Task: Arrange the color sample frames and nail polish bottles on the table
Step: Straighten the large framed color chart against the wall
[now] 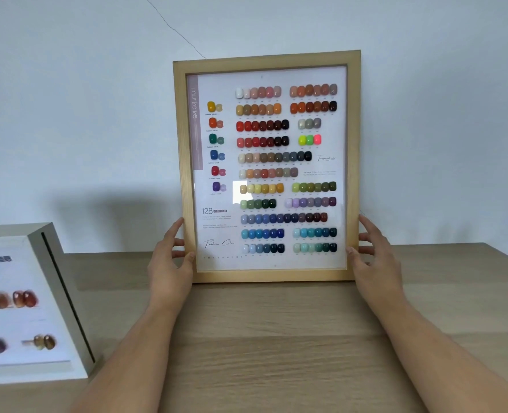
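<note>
A light wooden color sample frame stands upright on the wooden table, its top against the pale wall. Rows of many colored nail swatches fill its white card. My left hand grips the frame's lower left edge, thumb on the front. My right hand holds the lower right edge in the same way. A second, white sample frame sits at the left edge of the view, tilted, with brown and amber swatches. No nail polish bottles are in view.
The pale wall rises directly behind the table, with a thin crack running toward the frame's top. The table's right corner shows at the far right. Bare tabletop stretches between my forearms and to the right.
</note>
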Tool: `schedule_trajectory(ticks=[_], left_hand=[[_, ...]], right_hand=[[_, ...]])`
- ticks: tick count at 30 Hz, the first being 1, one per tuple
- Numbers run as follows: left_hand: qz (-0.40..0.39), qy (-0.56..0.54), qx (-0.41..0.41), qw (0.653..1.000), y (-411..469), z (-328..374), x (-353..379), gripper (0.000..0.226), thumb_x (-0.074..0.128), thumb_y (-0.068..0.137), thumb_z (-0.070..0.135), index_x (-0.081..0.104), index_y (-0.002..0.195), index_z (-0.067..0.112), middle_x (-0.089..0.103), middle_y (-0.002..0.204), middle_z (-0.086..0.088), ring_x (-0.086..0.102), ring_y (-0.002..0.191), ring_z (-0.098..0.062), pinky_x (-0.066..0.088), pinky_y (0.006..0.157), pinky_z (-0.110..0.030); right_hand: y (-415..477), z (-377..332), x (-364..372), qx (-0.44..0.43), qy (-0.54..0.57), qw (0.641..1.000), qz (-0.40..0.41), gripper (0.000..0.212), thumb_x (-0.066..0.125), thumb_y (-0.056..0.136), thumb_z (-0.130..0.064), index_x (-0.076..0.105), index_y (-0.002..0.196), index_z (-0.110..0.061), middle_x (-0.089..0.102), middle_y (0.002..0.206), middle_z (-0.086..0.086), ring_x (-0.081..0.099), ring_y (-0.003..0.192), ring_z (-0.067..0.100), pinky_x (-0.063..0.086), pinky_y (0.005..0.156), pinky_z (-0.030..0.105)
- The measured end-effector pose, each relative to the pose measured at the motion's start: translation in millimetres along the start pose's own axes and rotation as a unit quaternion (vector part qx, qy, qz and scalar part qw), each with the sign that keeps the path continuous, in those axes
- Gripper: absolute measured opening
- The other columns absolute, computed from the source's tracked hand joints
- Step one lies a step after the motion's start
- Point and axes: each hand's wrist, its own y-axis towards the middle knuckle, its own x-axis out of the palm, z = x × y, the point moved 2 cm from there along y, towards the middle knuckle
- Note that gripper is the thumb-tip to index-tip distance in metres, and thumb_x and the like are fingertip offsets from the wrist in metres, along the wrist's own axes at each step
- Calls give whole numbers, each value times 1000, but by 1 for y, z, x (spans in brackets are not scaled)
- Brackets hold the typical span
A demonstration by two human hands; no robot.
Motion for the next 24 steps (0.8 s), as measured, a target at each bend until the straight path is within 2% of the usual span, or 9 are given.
schedule_trajectory(ticks=[8, 13, 17, 19, 21, 24], left_hand=[[-11, -10, -11, 1000, 2, -1, 2, 68, 60, 86, 6, 38, 128, 55, 54, 104, 6, 55, 89, -3, 40, 67, -13], [-37, -5, -46, 998, -2, -4, -1, 68, 61, 85, 7, 36, 132, 50, 57, 109, 2, 58, 89, -6, 41, 67, -12], [-26, -8, -41, 999, -20, 6, -8, 69, 65, 83, 7, 35, 135, 41, 54, 112, 5, 56, 102, -11, 44, 87, -26], [-9, -11, -24, 1000, -34, 16, -14, 67, 67, 81, 9, 37, 135, 36, 53, 114, 5, 52, 105, -11, 43, 92, -31], [-4, -26, -12, 1000, -48, 31, -18, 62, 67, 81, 11, 41, 132, 35, 54, 112, 6, 51, 104, -11, 44, 89, -31], [-15, -71, 2, 997, -75, 65, -20, 46, 65, 83, 13, 49, 120, 36, 57, 104, 8, 54, 99, -8, 44, 77, -20]], right_hand=[[4, 2, 1, 8, 3, 1000, 0, 62, 59, 87, -14, 35, 129, -53, 53, 108, -5, 56, 90, 7, 45, 73, 25], [1, 1, -1, 42, 17, 999, -8, 58, 58, 88, -17, 37, 130, -51, 54, 104, -5, 54, 87, 1, 39, 64, 13], [-10, -1, -12, 71, 64, 995, 7, 52, 58, 88, -17, 42, 130, -43, 57, 102, -2, 57, 85, 3, 38, 63, 10], [-23, -8, -22, 58, 74, 995, 19, 45, 57, 89, -14, 49, 127, -37, 58, 100, 0, 57, 82, 4, 40, 62, 9], [-36, -16, -34, 38, 75, 996, 37, 36, 57, 88, -9, 56, 118, -28, 59, 96, 1, 58, 82, 8, 43, 61, 4], [-55, -33, -65, 23, 81, 995, 61, 24, 59, 87, -8, 61, 101, -27, 61, 90, -1, 60, 81, 13, 41, 59, 0]])
